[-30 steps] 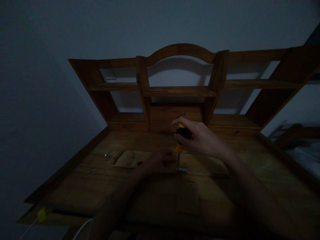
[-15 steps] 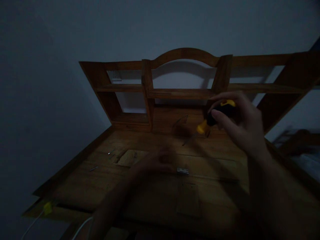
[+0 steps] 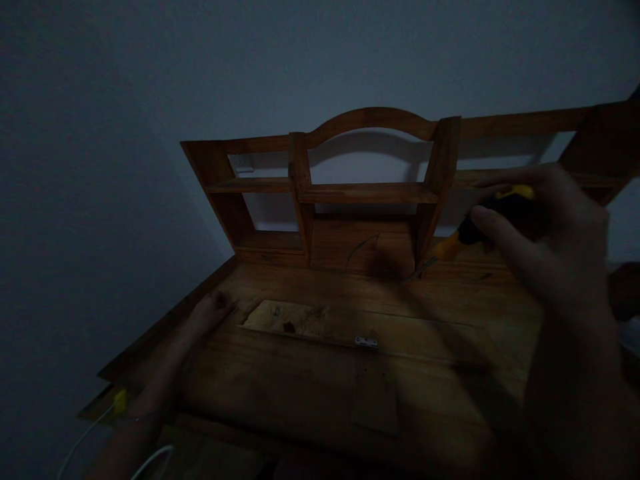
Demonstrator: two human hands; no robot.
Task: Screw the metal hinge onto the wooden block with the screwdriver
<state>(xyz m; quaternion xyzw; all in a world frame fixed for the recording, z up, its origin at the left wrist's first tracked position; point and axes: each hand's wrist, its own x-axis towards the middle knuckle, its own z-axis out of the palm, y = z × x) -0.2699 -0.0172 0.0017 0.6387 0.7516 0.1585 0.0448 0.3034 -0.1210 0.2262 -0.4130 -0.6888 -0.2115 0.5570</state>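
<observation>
My right hand (image 3: pixel 545 243) is raised at the right, closed around a yellow and black screwdriver (image 3: pixel 480 230) whose tip points down and left toward the desk. A small metal hinge (image 3: pixel 366 342) lies on the wooden desk top (image 3: pixel 310 373) at the edge of a light board (image 3: pixel 300 319). My left hand (image 3: pixel 210 312) rests low on the desk at the left end of that board, fingers curled down onto the wood; what is under them is too dark to make out.
A wooden hutch with shelves and an arched top (image 3: pixel 370 180) stands at the back of the desk against a pale wall. A white cable with a yellow tag (image 3: pixel 119 402) hangs at the desk's front left corner.
My right hand lifted the screwdriver off the hinge and swung it up and right. My left hand slid from beside the hinge to the left end of the board.
</observation>
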